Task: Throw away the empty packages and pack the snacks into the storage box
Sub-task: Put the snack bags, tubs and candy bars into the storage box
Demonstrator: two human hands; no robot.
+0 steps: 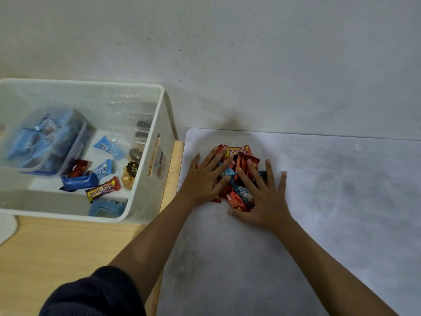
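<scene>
A small heap of red and blue snack packets (238, 176) lies on the grey mat (330, 201). My left hand (205, 179) rests flat on the heap's left side, fingers spread. On the right side my right hand (266, 199) presses down the same way, its thumb under a packet's near edge. Neither hand has lifted anything. At the left stands the translucent white storage box (145, 179), holding several snacks: blue packets, a red-and-yellow bar (103, 189), and a clear tub of blue packets (43, 142).
The box sits on a light wooden tabletop (57, 258), against a grey wall (227, 53). The grey mat covers the table's right part up to the wall. A dark sleeve (95, 295) shows at the bottom left.
</scene>
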